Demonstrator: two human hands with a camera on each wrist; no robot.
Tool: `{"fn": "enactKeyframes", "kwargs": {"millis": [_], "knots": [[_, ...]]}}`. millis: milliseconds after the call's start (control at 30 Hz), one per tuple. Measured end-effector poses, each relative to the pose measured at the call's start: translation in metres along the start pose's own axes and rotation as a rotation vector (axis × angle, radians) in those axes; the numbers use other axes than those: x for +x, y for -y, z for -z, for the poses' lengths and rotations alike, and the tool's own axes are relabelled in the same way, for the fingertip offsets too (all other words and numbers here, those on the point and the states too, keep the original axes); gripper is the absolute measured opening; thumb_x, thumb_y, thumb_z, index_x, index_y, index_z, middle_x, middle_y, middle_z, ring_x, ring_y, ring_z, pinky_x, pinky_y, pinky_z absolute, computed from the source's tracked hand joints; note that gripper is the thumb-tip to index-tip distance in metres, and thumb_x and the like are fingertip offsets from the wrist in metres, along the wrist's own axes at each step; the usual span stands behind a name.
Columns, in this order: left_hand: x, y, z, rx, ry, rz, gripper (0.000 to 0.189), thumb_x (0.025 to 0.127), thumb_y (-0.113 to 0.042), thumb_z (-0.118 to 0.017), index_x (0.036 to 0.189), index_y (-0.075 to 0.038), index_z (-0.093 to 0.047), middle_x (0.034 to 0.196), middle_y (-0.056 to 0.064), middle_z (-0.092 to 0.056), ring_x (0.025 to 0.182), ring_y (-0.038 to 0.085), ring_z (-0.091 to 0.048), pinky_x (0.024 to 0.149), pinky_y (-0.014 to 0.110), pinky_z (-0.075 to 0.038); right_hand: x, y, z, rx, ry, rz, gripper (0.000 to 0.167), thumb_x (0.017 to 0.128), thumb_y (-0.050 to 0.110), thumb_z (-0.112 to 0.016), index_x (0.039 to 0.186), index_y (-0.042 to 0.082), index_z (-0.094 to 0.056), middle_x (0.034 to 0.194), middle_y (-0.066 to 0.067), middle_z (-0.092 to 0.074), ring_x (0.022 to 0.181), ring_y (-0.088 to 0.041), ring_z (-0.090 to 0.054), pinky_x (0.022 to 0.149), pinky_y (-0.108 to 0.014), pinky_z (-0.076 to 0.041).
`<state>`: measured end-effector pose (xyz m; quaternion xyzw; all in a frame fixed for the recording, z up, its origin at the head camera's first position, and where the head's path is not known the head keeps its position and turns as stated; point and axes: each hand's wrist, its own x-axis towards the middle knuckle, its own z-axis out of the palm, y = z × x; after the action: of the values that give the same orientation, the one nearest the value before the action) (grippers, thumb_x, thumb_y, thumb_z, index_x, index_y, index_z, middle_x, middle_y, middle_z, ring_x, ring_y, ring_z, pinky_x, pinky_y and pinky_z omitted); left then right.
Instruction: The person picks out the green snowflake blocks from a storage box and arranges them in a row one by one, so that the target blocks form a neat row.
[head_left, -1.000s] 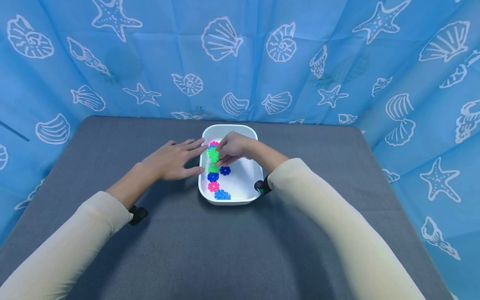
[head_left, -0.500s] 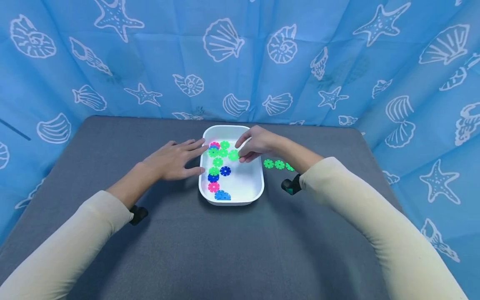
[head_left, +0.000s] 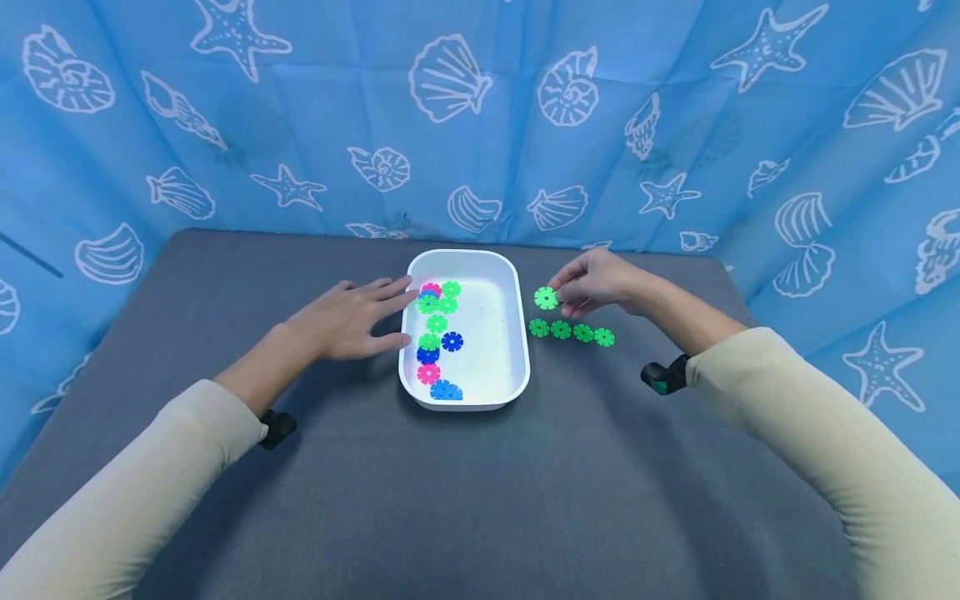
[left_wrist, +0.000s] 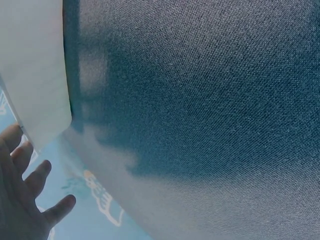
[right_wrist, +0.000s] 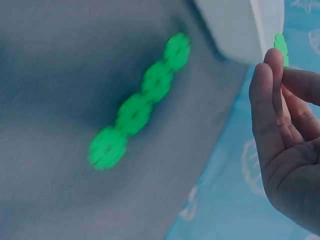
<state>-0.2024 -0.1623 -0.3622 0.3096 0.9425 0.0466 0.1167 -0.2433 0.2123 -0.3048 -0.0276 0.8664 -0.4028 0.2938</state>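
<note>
A green notched disc [head_left: 546, 298] is pinched between the thumb and fingertips of my right hand [head_left: 600, 281], held above the table just right of the white tray [head_left: 522, 367]. In the right wrist view the same green disc [right_wrist: 281, 49] shows nearly edge-on at the fingertips. Below that hand, a row of several green discs [head_left: 572, 331] lies on the grey cloth. My left hand [head_left: 348, 321] has its fingers spread, the tips at the tray's left rim. Inside the tray, green discs [head_left: 437, 323], pink discs [head_left: 429, 374] and blue discs [head_left: 452, 342] gather along the left side, some overlapping.
The grey cloth-covered table [head_left: 450, 500] extends around the tray. Behind it hangs a blue curtain [head_left: 480, 125] with white shell and starfish prints. A black wrist camera [head_left: 666, 377] sits under the right sleeve, another camera [head_left: 278, 430] under the left.
My right hand has picked a green disc out of the tray and carried it right, past the rim. The row of green discs is now uncovered. My left hand stays put.
</note>
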Motion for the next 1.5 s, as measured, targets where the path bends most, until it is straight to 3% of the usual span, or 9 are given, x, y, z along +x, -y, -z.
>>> {"fn": "enactKeyframes", "kwargs": {"millis": [267, 667, 967, 1500], "knots": [[0.0, 0.0, 0.0, -0.002, -0.003, 0.0, 0.08, 0.097, -0.062, -0.047, 0.16, -0.02, -0.022, 0.166, 0.006, -0.016, 0.149, 0.036, -0.021, 0.111, 0.069, -0.02, -0.01, -0.049, 0.021, -0.049, -0.035, -0.012, 0.03, 0.1, 0.007, -0.054, 0.123, -0.01, -0.061, 0.094, -0.016, -0.071, 0.08, -0.02, -0.069, 0.075, -0.038, -0.059], [0.0, 0.0, 0.0, 0.001, -0.012, 0.0, 0.08, 0.096, -0.063, -0.046, 0.16, -0.02, -0.023, 0.166, 0.005, -0.016, 0.15, 0.036, -0.021, 0.111, 0.07, -0.021, -0.019, -0.106, 0.028, -0.077, -0.097, -0.061, 0.031, 0.1, 0.008, -0.055, 0.121, -0.013, -0.06, 0.094, -0.015, -0.07, 0.08, -0.018, -0.067, 0.071, -0.035, -0.058], [0.0, -0.001, 0.001, 0.004, -0.015, -0.004, 0.079, 0.097, -0.061, -0.047, 0.159, -0.018, -0.024, 0.166, 0.006, -0.017, 0.149, 0.037, -0.022, 0.11, 0.07, -0.022, -0.021, -0.128, 0.033, -0.082, -0.131, -0.08, 0.031, 0.099, 0.007, -0.055, 0.121, -0.015, -0.059, 0.09, -0.013, -0.07, 0.076, -0.015, -0.067, 0.065, -0.032, -0.058], [0.0, -0.002, 0.0, -0.003, -0.016, 0.0, 0.078, 0.097, -0.06, -0.048, 0.159, -0.018, -0.026, 0.166, 0.006, -0.017, 0.149, 0.037, -0.023, 0.11, 0.069, -0.023, -0.019, -0.139, 0.032, -0.008, -0.171, -0.086, 0.029, 0.098, 0.007, -0.059, 0.117, -0.015, -0.059, 0.084, -0.007, -0.071, 0.073, -0.012, -0.067, 0.067, -0.031, -0.059]]}}
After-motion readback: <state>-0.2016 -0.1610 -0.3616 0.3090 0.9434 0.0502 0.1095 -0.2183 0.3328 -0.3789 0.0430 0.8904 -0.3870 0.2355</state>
